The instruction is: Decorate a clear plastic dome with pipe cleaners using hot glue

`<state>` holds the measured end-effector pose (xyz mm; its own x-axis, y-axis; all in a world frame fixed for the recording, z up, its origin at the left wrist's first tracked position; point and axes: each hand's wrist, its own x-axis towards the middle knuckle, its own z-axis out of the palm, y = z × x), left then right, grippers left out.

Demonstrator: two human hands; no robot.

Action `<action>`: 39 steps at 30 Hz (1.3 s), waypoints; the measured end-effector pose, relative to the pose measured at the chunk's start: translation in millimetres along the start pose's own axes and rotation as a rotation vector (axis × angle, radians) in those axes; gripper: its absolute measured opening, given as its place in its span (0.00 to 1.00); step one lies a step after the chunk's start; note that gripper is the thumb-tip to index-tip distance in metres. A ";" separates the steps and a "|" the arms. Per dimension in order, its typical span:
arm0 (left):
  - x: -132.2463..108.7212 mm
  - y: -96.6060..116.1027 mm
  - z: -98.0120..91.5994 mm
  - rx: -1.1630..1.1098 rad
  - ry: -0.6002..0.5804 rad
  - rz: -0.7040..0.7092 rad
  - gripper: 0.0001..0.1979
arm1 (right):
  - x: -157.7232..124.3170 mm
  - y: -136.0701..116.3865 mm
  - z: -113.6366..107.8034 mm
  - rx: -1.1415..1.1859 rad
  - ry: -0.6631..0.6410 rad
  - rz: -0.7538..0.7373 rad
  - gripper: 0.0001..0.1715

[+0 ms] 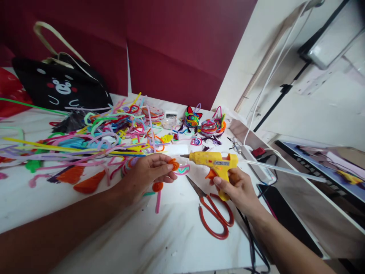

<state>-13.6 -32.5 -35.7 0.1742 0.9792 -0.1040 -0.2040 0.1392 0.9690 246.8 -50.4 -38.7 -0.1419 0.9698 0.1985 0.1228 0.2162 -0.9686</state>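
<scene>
My left hand pinches a small orange pipe-cleaner coil between thumb and fingertips. In my right hand is a yellow hot glue gun, its dark nozzle pointing left, a little right of the coil. A clear glue stick sticks out of the gun's back. Partly hidden behind the coil and nozzle is a clear ball with pink and green pipe cleaner on it. Below my left hand lies a second orange coil. Red-handled scissors rest open under the glue gun.
Many coloured pipe cleaners are heaped at the left. Wrapped ball ornaments stand at the back. A black bag leans on the maroon backing. At right are a power strip, a black phone and hanging cables.
</scene>
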 end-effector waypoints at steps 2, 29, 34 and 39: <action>-1.3 2.4 1.4 -0.008 0.013 0.016 0.15 | -3.5 2.1 -0.5 -0.016 0.015 -0.008 0.16; -8.4 3.2 8.7 0.104 -0.007 0.218 0.11 | -23.9 11.2 0.9 -0.242 -0.021 -0.288 0.11; -9.3 4.4 9.2 0.110 -0.018 0.223 0.11 | -24.4 12.5 0.4 -0.227 -0.030 -0.291 0.13; -9.8 4.3 9.8 0.110 -0.021 0.241 0.09 | -25.1 11.4 -0.6 -0.217 -0.067 -0.273 0.13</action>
<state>-6.8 -43.0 -28.3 0.1536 0.9787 0.1363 -0.1363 -0.1156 0.9839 252.3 -72.3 -54.6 -0.2614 0.8648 0.4286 0.2763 0.4925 -0.8253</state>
